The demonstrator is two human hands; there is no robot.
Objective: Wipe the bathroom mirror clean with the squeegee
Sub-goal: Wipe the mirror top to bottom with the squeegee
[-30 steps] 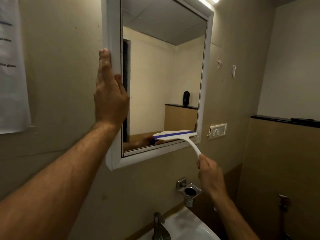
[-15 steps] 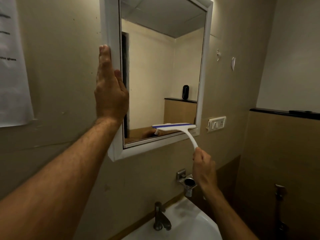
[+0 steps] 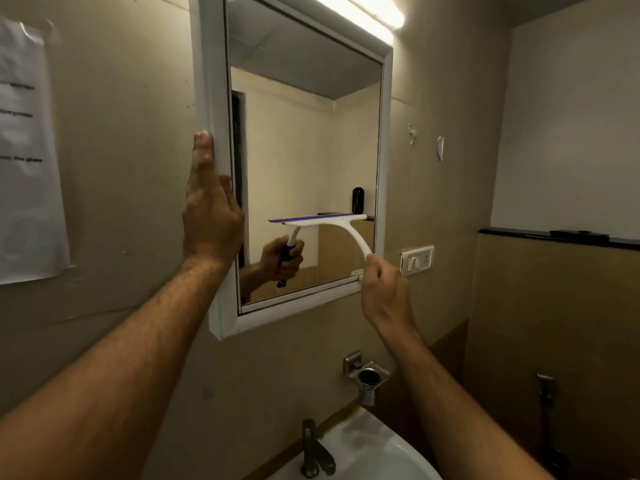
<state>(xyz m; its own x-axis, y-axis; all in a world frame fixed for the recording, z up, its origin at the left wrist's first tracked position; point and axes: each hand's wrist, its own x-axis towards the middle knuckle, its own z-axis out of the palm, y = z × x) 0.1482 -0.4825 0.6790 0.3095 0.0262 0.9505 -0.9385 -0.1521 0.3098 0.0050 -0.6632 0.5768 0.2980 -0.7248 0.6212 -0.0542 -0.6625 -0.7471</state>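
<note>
In the head view, the white-framed rectangular wall mirror [image 3: 214,98] is steadied at its left edge by the left hand [image 3: 211,209], whose fingers are extended straight and laid flat against the frame with the thumb on the frame's front face, nothing being gripped. The white plastic squeegee with a blue rubber blade [image 3: 332,221] is held level against the lower part of the glass, its curved handle being enclosed by the curled fingers of the right hand [image 3: 382,289] just beside the mirror's lower right corner. Below the mirror, a white ceramic basin [image 3: 374,455] with a metal tap [image 3: 315,452] is seen, and a white wall switch plate [image 3: 417,260] is mounted just to the right of the frame.
</note>
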